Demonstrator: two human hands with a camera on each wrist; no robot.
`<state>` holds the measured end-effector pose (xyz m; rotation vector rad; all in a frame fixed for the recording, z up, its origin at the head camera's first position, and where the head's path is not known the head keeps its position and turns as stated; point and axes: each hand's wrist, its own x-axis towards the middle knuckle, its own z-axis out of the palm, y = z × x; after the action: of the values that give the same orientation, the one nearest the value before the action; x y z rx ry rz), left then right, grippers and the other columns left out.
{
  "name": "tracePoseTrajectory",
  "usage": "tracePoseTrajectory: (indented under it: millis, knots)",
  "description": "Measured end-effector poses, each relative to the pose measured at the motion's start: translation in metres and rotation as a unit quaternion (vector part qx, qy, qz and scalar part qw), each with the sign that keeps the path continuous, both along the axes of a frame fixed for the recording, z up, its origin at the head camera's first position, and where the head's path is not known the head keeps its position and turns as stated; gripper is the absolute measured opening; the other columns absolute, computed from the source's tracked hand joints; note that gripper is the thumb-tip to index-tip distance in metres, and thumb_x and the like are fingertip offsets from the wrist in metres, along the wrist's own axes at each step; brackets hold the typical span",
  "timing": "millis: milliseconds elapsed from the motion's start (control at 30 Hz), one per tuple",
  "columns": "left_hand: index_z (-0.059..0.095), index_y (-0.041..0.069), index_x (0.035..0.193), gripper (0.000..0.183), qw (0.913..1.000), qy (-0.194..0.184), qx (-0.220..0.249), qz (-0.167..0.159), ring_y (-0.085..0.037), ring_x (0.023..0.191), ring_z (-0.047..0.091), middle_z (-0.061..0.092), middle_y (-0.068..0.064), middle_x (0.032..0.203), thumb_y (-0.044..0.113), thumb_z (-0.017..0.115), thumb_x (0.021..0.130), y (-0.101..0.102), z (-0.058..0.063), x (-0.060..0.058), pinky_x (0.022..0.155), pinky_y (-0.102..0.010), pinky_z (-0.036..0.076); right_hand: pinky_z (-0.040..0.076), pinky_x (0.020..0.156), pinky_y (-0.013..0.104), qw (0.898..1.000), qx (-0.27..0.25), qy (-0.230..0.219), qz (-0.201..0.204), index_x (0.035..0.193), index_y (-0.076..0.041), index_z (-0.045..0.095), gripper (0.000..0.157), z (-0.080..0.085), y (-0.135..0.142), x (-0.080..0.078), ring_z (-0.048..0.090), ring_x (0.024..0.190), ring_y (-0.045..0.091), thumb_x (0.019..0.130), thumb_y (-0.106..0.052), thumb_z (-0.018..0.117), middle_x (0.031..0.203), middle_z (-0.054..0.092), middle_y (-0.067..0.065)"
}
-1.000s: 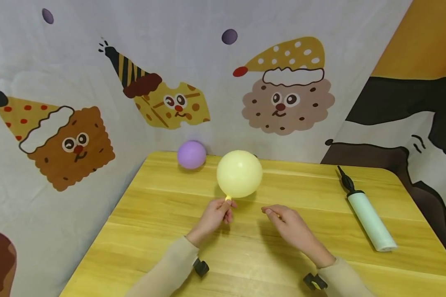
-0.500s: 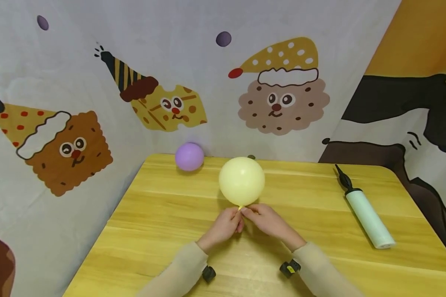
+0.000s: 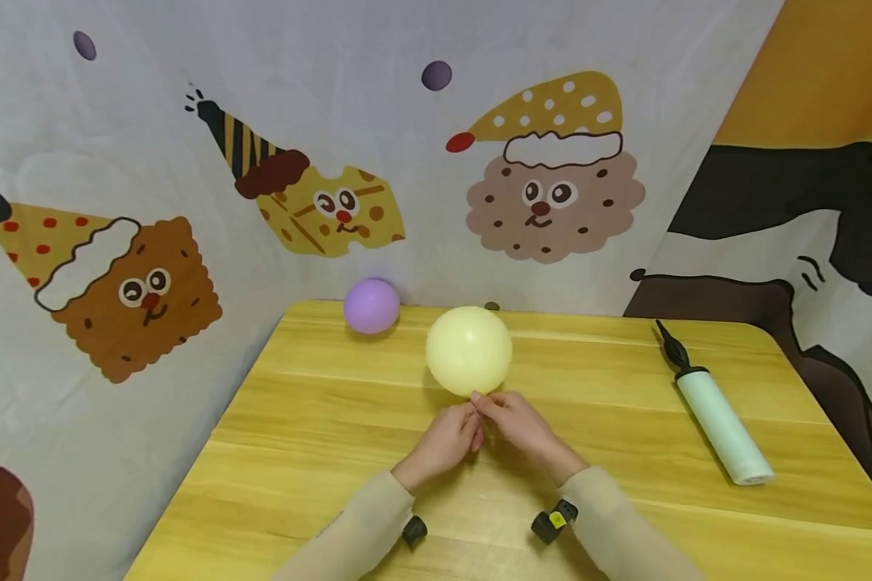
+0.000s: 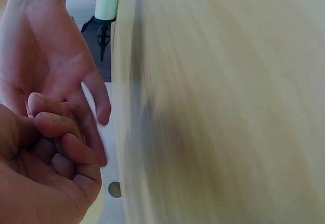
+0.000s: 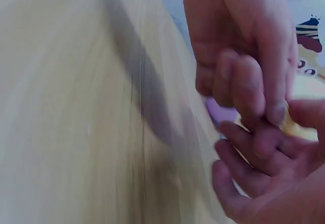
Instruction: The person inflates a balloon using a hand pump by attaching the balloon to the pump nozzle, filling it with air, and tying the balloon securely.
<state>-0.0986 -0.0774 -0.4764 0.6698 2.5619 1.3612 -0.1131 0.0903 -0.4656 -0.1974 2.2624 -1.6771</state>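
Note:
An inflated pale yellow balloon (image 3: 468, 351) stands just beyond both hands, its neck toward them. My left hand (image 3: 443, 444) pinches the neck from the left, other fingers curled in the left wrist view. My right hand (image 3: 519, 424) meets it from the right, thumb and index finger at the neck right below the round body. In the right wrist view a bit of the yellow neck (image 5: 290, 125) shows between the fingertips of both hands; the rest of it is hidden. Whether the neck is knotted cannot be seen.
A small purple balloon (image 3: 371, 307) lies at the table's back left edge. On the right lies a mint-green hand pump (image 3: 723, 428) with a black nozzle. The wooden table (image 3: 320, 484) backs onto a cloth printed with cartoon figures (image 3: 552, 202).
My right hand has come in from the right to the balloon's neck, and its fingers have since shifted up against the body. My left hand, with the balloon, has moved slightly right and nearer.

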Motion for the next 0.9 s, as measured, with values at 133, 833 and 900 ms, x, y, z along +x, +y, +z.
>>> tracePoseTrajectory:
  millis: [133,833,900]
  knots:
    - [0.065,-0.003,0.092,0.033,0.9983,-0.022,0.053,0.011,-0.005,0.056,0.049,0.059,-0.005,0.064,0.011,0.043,0.112,0.003,0.000,0.000,0.058,-0.020,0.046,0.051,0.088,0.030,0.994,-0.097,-0.019,-0.045,0.101,0.006,0.075,0.044,-0.002,-0.001,-0.004,0.067,0.093,0.015,0.109,-0.031,0.054,0.098,0.076,0.010]
    - [0.064,-0.009,0.098,0.031,0.9880,-0.084,0.128,-0.021,-0.009,0.057,0.055,0.059,0.000,0.064,0.012,0.045,0.112,0.003,0.004,0.007,0.055,-0.028,0.053,0.024,0.048,0.017,0.843,-0.499,-0.120,-0.164,0.094,-0.012,0.052,0.031,0.022,-0.012,-0.006,0.023,0.052,0.005,0.113,-0.033,0.039,0.061,0.032,-0.009]
    - [0.065,-0.008,0.095,0.032,0.9915,-0.056,0.113,-0.032,-0.009,0.055,0.055,0.059,0.002,0.063,0.011,0.046,0.112,0.005,0.007,0.008,0.053,-0.024,0.051,0.022,0.043,0.018,0.876,-0.449,-0.100,-0.145,0.092,-0.010,0.053,0.033,0.025,-0.013,-0.004,0.025,0.048,0.004,0.113,-0.033,0.042,0.058,0.031,-0.009]
